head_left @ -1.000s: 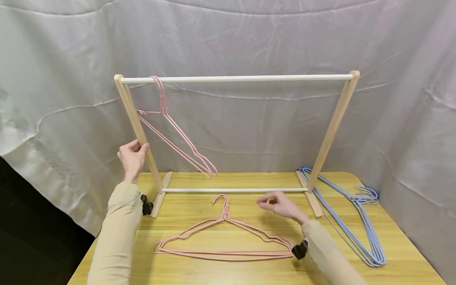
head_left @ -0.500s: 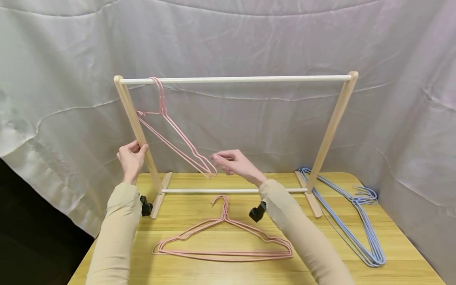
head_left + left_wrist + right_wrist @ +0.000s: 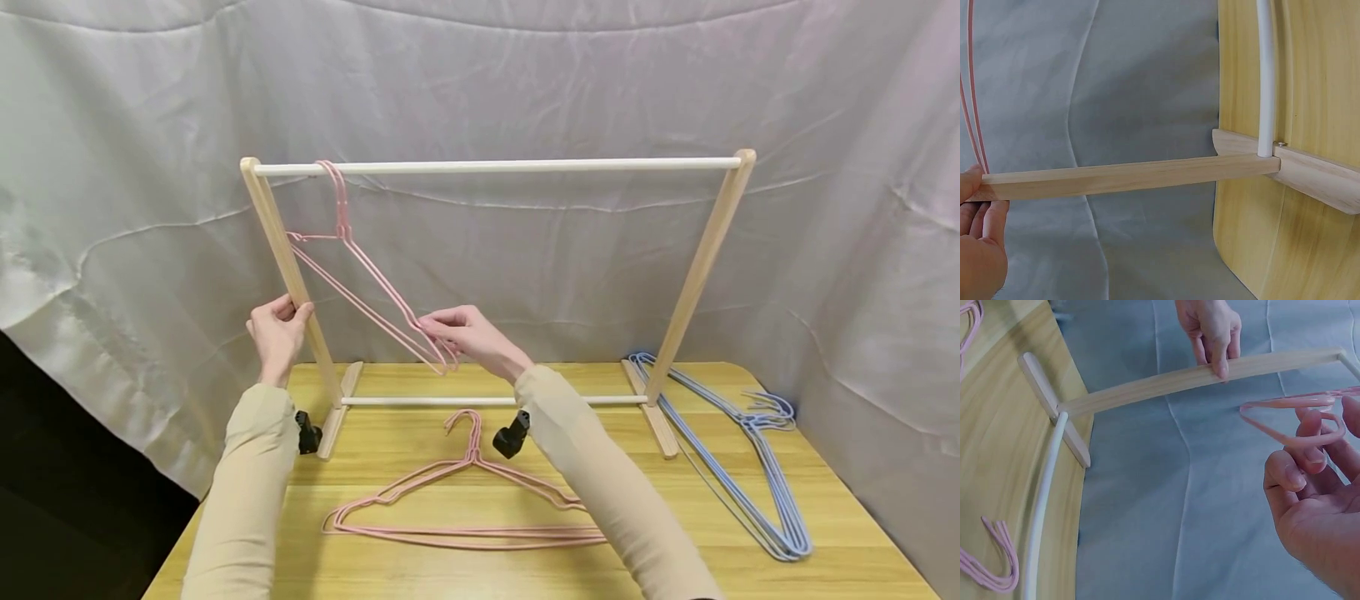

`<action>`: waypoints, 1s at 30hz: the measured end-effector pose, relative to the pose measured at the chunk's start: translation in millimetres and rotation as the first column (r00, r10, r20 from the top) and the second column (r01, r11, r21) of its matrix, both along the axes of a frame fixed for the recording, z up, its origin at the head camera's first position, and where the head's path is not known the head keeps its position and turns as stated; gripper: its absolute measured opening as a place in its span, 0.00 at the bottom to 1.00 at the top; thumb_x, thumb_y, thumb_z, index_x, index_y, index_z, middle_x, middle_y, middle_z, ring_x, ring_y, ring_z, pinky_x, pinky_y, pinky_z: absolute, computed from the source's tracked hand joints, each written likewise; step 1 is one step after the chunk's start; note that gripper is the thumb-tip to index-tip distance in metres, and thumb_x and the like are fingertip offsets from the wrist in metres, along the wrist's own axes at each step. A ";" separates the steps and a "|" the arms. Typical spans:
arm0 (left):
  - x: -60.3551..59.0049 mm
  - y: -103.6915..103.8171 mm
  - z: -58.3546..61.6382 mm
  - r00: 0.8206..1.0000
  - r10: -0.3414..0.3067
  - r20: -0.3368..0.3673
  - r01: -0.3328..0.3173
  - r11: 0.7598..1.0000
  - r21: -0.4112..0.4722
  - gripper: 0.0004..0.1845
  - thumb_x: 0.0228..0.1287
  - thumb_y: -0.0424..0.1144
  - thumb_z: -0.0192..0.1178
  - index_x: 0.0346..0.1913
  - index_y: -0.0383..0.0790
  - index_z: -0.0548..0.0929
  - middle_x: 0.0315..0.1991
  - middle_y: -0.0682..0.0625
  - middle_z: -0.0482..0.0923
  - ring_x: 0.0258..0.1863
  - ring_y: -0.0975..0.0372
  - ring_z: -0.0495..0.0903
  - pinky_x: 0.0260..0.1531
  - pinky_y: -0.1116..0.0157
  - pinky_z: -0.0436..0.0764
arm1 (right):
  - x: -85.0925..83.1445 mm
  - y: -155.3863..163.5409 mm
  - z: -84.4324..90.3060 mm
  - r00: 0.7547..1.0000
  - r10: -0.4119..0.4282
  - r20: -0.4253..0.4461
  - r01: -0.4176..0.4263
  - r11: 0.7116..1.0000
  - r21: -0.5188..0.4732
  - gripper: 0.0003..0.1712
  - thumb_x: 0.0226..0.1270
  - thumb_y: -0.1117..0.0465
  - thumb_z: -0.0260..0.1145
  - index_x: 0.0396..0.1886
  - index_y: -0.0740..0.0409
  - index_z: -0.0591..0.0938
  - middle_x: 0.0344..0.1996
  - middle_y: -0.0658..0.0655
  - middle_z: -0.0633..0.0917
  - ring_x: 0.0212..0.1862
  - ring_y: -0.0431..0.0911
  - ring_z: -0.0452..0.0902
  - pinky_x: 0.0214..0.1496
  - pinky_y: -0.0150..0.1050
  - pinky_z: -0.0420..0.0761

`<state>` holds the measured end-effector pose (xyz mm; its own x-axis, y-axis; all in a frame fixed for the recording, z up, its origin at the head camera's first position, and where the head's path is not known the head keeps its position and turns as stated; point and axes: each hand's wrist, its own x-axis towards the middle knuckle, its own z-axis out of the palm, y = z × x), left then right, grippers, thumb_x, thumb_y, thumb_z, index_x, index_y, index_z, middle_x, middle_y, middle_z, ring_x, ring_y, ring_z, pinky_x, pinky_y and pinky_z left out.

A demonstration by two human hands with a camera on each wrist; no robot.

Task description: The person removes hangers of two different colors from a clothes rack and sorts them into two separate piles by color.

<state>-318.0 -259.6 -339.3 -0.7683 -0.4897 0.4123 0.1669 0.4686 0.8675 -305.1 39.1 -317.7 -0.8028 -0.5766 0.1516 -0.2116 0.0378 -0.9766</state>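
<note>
Two pink hangers (image 3: 375, 275) hang near the left end of the top white rail (image 3: 495, 167) of a wooden rack. My right hand (image 3: 476, 335) pinches the front hanger close to its lower right corner; in the right wrist view its fingers (image 3: 1294, 478) curl about the pink wire. With thumb and fingers my left hand (image 3: 277, 332) grips the rack's left upright (image 3: 279, 242), also seen in the left wrist view as a pale wooden bar (image 3: 1116, 178). Several more pink hangers (image 3: 405, 483) lie stacked on the table, partly hidden by my right sleeve.
Several blue hangers (image 3: 776, 483) lie on the table's right side, partly behind the right upright (image 3: 697, 275). A lower white rail (image 3: 420, 402) joins the rack's feet. A grey curtain (image 3: 525, 92) hangs close behind the wooden table (image 3: 840, 542).
My right hand has moved up and left from above the table to the hanging pink hangers and now pinches the front one. The left hand stays on the upright.
</note>
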 end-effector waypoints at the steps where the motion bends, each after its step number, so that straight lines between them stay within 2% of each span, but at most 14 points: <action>1: 0.0 0.0 -0.1 1.000 -0.001 0.000 0.001 1.000 0.001 0.14 0.65 0.35 0.66 0.51 0.32 0.88 0.48 0.35 0.85 0.24 0.90 0.72 0.42 0.83 0.71 | 0.2 -0.9 0.2 1.000 0.001 0.003 -0.001 1.000 -0.002 0.20 0.77 0.62 0.58 0.60 0.71 0.80 0.27 0.41 0.84 0.29 0.38 0.69 0.31 0.31 0.68; 7: 0.1 0.1 -0.3 1.000 -0.007 -0.002 0.007 1.000 0.008 0.15 0.65 0.34 0.66 0.52 0.31 0.87 0.48 0.35 0.86 0.24 0.91 0.71 0.37 0.85 0.71 | 0.5 -3.4 0.4 1.000 -0.016 0.009 0.016 0.999 -0.029 0.19 0.74 0.66 0.60 0.58 0.74 0.80 0.31 0.40 0.88 0.33 0.34 0.78 0.38 0.30 0.77; 14: 0.2 -0.1 0.2 1.000 -0.005 -0.007 0.005 1.000 0.008 0.15 0.65 0.34 0.66 0.52 0.31 0.87 0.48 0.35 0.86 0.24 0.90 0.71 0.35 0.85 0.72 | 0.0 -3.6 1.2 0.999 -0.047 0.005 0.047 0.997 -0.054 0.18 0.74 0.68 0.59 0.56 0.77 0.80 0.28 0.39 0.87 0.30 0.34 0.76 0.35 0.28 0.75; 26: 0.1 0.4 -0.7 1.000 -0.006 0.001 0.006 1.000 0.004 0.16 0.65 0.35 0.66 0.53 0.32 0.87 0.49 0.36 0.86 0.24 0.91 0.70 0.35 0.86 0.72 | 2.4 0.1 -1.5 0.995 -0.067 0.067 0.075 0.990 -0.122 0.18 0.74 0.70 0.59 0.57 0.80 0.78 0.33 0.42 0.88 0.36 0.34 0.82 0.41 0.27 0.81; 30: 0.5 0.5 -0.3 1.000 -0.006 0.007 0.006 1.000 0.005 0.16 0.66 0.35 0.66 0.54 0.32 0.86 0.49 0.36 0.86 0.24 0.91 0.70 0.36 0.85 0.72 | 2.1 2.6 -3.4 0.995 -0.070 0.077 0.079 0.988 -0.129 0.18 0.73 0.70 0.59 0.58 0.80 0.78 0.36 0.46 0.89 0.39 0.35 0.83 0.45 0.29 0.82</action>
<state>-317.5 -259.0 -339.5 -0.7744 -0.4867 0.4043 0.1634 0.4635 0.8709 -303.0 41.8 -321.1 -0.8543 -0.4937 0.1627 -0.1420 -0.0794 -0.9867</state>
